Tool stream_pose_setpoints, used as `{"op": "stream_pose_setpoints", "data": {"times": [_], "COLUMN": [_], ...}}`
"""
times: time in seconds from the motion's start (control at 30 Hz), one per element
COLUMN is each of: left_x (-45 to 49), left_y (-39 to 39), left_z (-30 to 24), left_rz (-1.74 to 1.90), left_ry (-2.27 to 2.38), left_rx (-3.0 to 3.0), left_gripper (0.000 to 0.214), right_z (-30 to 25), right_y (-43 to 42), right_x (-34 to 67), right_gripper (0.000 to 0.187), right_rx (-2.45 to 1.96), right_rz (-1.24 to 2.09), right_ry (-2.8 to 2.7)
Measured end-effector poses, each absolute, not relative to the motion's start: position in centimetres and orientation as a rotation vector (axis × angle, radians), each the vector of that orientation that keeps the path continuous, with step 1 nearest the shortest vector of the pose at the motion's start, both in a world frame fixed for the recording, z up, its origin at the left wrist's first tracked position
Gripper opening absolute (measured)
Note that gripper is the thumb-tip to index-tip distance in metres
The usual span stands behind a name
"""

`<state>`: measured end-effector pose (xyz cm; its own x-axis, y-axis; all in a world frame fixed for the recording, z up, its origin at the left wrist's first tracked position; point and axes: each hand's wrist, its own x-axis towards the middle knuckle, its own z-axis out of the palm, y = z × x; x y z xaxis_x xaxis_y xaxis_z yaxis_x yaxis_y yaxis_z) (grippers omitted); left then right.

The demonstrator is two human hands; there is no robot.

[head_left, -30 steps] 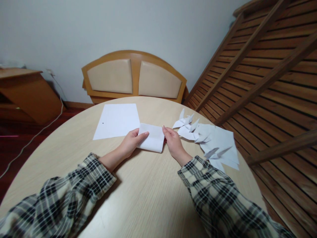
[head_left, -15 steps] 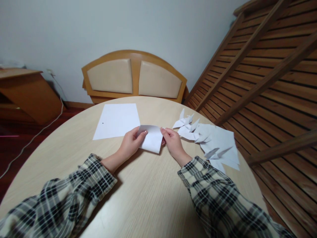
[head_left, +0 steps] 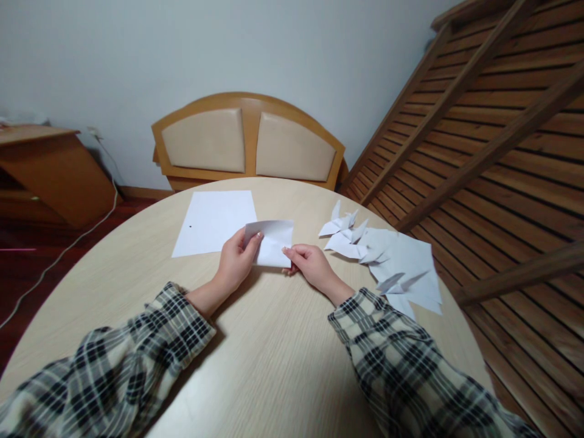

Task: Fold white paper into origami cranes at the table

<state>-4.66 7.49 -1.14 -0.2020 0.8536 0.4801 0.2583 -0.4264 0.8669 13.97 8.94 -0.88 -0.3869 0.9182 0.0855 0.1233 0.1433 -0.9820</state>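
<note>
A folded piece of white paper is held between my two hands above the middle of the table. My left hand grips its left side, thumb on top and fingers behind. At the lower right edge, my right hand pinches the paper between thumb and fingers. Just beyond my left hand lies a flat white sheet with a small dark dot. Several folded paper cranes stand to the right of my right hand.
Under the cranes, more white paper lies near the right edge of the round wooden table. A headboard stands behind the table. Wooden slats lean on the right. A cable runs along the floor at left.
The folded paper has turned and shifted slightly left. My right hand has slid from its upper right corner down to the lower right edge; my left hand moved a little left.
</note>
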Motion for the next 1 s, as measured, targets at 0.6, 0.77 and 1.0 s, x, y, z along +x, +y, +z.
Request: {"op": "stream_pose_setpoints", "data": {"times": [0.6, 0.77, 1.0], "left_x": [-4.4, -4.5, -4.6], "left_y": [7.2, 7.3, 7.1], "left_z": [-0.8, -0.7, -0.7], "left_rz": [1.719, 1.693, 1.616], "left_ry": [1.338, 1.356, 1.301], "left_rx": [1.67, 1.734, 1.85], "left_gripper": [0.013, 0.014, 0.012], "right_z": [-0.3, -0.5, -0.4], "right_y": [7.9, 7.9, 8.4], "right_x": [13.7, 13.5, 13.5], "right_gripper": [0.035, 0.033, 0.036], "right_rx": [-1.081, -1.082, -1.009], "right_rz": [0.656, 0.867, 1.508], "right_ry": [-1.807, -1.696, -1.513]}}
